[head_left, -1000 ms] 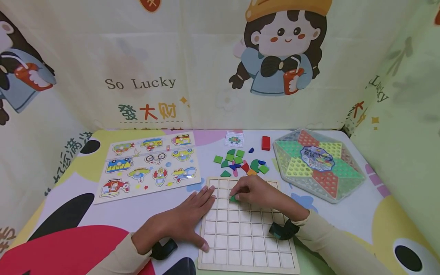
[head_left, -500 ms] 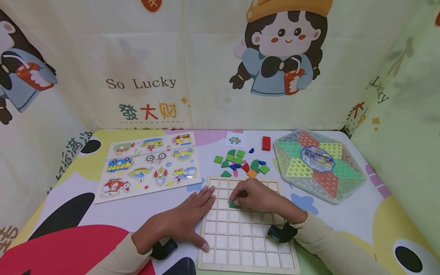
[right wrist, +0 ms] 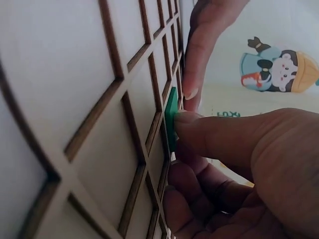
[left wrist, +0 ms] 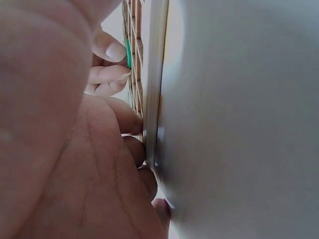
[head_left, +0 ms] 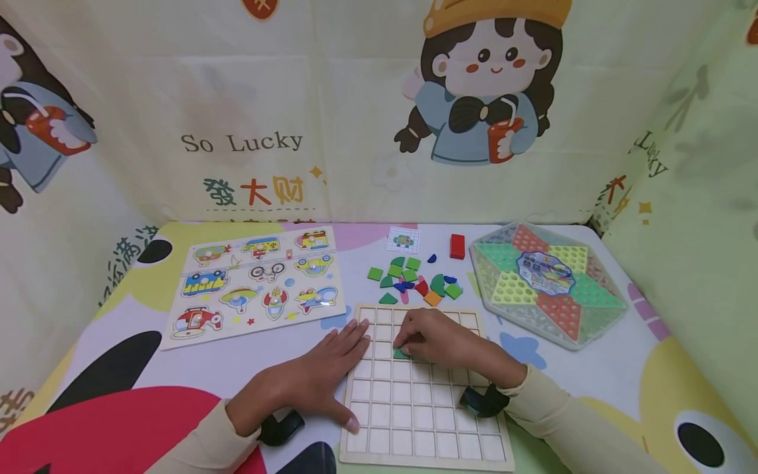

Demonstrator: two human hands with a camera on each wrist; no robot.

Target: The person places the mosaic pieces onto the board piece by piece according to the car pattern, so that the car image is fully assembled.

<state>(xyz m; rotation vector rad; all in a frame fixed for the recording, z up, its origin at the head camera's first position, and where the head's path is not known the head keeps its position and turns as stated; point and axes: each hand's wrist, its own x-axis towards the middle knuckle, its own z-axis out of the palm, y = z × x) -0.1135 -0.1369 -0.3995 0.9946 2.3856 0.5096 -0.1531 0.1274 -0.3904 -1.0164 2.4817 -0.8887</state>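
Observation:
A wooden grid board (head_left: 414, 418) with square cells lies in front of the person in the head view. The left hand (head_left: 316, 378) rests along its left edge, fingers extended and thumb on the lower left rim. Over the upper part of the board, the right hand (head_left: 435, 339) pinches a green puzzle tile (head_left: 401, 353) at one of the cells. In the right wrist view the thumb lies on the green tile (right wrist: 171, 117), which sits close against the grid lines; the other fingers are curled beneath. The right fingers partly hide the tile in the head view.
Several colored tiles (head_left: 395, 270) lie behind the board, near a small pattern card (head_left: 404, 240) and a red block (head_left: 457, 247). A vehicle picture puzzle (head_left: 257, 283) is at left. A hexagonal Chinese checkers board (head_left: 547, 283) is at right.
The right hand has shifted slightly toward the person with the green tile, which now appears lower over its cell. The left hand keeps its place on the board's edge.

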